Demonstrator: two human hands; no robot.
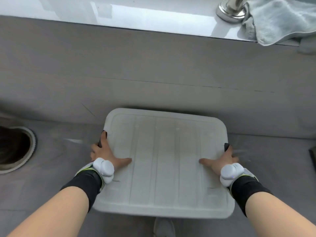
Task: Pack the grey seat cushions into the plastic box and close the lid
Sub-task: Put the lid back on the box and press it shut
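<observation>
Two hands — left hand [104,153], right hand [224,159] — flanking lid [164,161].

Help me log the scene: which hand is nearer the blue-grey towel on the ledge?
Right. The right hand grips the lid's right edge, below the towel; the left hand is across the lid, farther away.

A grey floor [153,69] is carrying everything here, with a thin seam running across it. A plastic box is sitting on it near the bottom centre, showing only its white ribbed lid [164,161]. A round dark drain [15,147] with a pale rim is lying at the left edge. A dark flat object [312,157] is poking in at the right edge, too cropped to identify. A grey shoe [164,227] is resting on the floor just below the lid. A glossy white ledge [119,16] is bordering the floor's far side.
</observation>
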